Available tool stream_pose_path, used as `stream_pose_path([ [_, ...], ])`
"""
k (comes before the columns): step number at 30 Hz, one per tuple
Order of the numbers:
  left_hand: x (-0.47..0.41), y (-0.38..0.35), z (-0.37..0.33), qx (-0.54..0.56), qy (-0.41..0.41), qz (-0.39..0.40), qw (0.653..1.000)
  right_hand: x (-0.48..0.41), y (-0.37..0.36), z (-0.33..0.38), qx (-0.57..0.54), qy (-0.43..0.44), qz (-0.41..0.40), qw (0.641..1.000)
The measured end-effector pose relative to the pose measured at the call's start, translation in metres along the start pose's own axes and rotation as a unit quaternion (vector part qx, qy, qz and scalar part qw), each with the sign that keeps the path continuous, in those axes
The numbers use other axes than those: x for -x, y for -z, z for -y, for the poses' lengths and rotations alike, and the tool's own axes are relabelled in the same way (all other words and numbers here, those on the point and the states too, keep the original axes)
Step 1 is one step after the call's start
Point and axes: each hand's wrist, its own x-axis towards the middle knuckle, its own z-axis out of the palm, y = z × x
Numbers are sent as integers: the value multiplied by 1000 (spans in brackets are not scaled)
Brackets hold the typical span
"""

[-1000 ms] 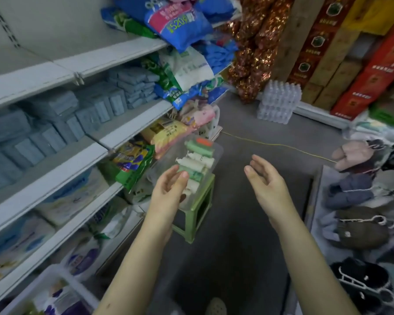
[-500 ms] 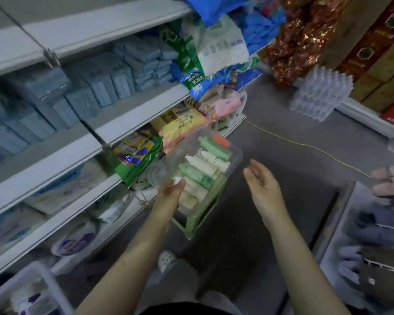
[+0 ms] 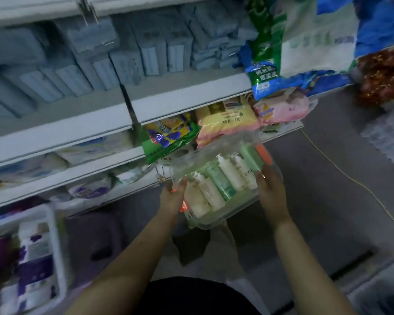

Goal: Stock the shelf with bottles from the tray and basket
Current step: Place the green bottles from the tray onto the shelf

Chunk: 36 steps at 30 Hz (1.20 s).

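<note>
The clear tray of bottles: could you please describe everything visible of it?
The clear tray is a transparent plastic box with rounded corners, in front of the shelf. White and green bottles lie in it, with an orange item at the far end. The left hand touches its left rim and the right hand its right wall; grip unclear.

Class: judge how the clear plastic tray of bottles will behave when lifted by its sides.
The clear plastic tray looks thin-walled, so it may flex between the left hand and right hand. The white and green bottles lie on their sides, so they may roll if it tilts.
</note>
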Motion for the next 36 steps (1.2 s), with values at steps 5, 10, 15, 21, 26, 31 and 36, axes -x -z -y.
stream_pose_path([
  [5, -22, -24, 23, 23, 81, -113, 990, -101, 7, -44, 153, -12, 60, 986],
  [10, -66, -56, 35, -60, 133, -178, 973, -174, 4, -67, 229, -8, 122, 966],
  [15, -110, -76, 62, -47, 135, -255, 956, -221, -9, -104, 254, 25, 131, 958],
  [21, -121, -88, 74, 30, 122, -336, 934, -222, -19, -135, 342, 46, 110, 932],
  [26, -125, -89, 76, 26, 107, -355, 928, -229, -26, -145, 322, 58, 117, 938],
  [31, -128, -89, 79, 25, 110, -352, 929, -244, -32, -149, 273, -2, 157, 949],
  [36, -130, -89, 81, 30, 110, -355, 928, -248, -38, -150, 156, -14, 178, 972],
])
